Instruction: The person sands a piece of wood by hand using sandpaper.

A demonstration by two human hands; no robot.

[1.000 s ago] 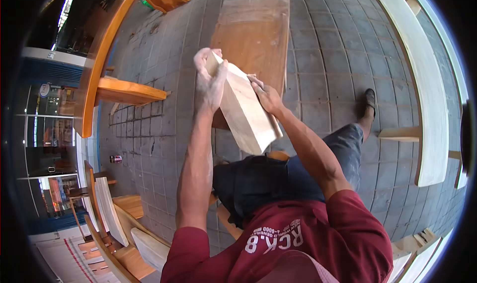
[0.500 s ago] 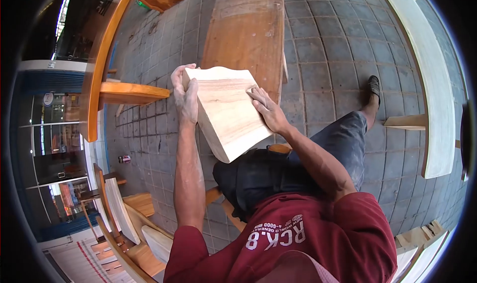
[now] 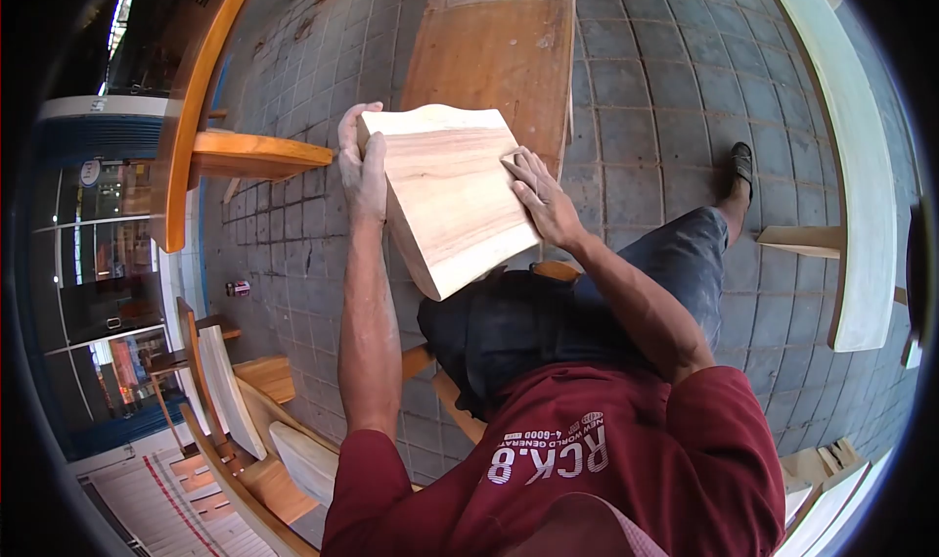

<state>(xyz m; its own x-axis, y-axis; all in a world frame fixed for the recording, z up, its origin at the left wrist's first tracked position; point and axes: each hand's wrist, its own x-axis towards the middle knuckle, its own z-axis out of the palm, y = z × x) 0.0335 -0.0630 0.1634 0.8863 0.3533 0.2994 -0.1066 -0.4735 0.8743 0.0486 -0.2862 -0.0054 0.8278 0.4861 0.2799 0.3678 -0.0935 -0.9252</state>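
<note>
A thick, pale, unpainted wooden block [image 3: 455, 195] with a wavy far edge is tilted over my lap and the near end of a brown wooden bench [image 3: 489, 58]. My left hand [image 3: 364, 171], dusty white, grips the block's far left corner, thumb on the near side and fingers behind it. On the right edge of the block, my right hand [image 3: 544, 195] presses a small folded piece of sandpaper [image 3: 511, 156] under its fingertips. Only a corner of the sandpaper shows; the rest is hidden by the fingers.
An orange varnished wooden frame [image 3: 186, 117] stands at left, its crosspiece [image 3: 259, 156] reaching toward my left hand. A pale wooden piece [image 3: 861, 166] stands at right. Stacked wooden parts [image 3: 264, 440] lie lower left, and a small can [image 3: 238, 288] lies on the tiled floor [image 3: 646, 117].
The block and both hands sit slightly higher in the view. My right hand has shifted a little along the block's right edge. Both hands keep their hold.
</note>
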